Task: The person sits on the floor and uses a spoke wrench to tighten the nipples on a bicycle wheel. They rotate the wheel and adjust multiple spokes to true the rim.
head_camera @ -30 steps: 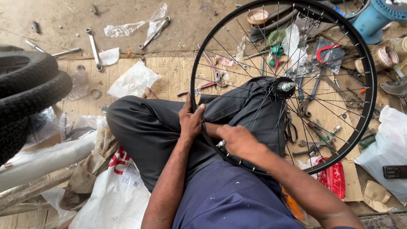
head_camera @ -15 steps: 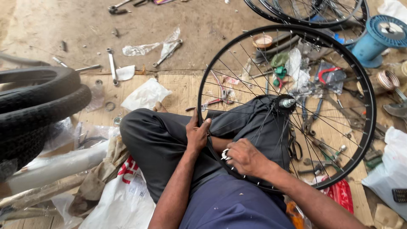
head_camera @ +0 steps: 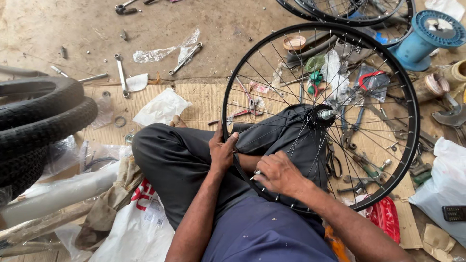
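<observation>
Left hand (head_camera: 222, 151) clamps the black rim of the bicycle wheel (head_camera: 410, 116), which stands across the lap, thumb hooked over the edge. Right hand (head_camera: 277, 172) pinches a small silvery tool (head_camera: 257, 172) at a spoke near the rim's lower arc. Looks light and stiff, though those thin spokes would bend; the rim is the safe hold. Right of both hands lies a red packet (head_camera: 386, 224); left, a white bag (head_camera: 141, 228) with red print.
</observation>
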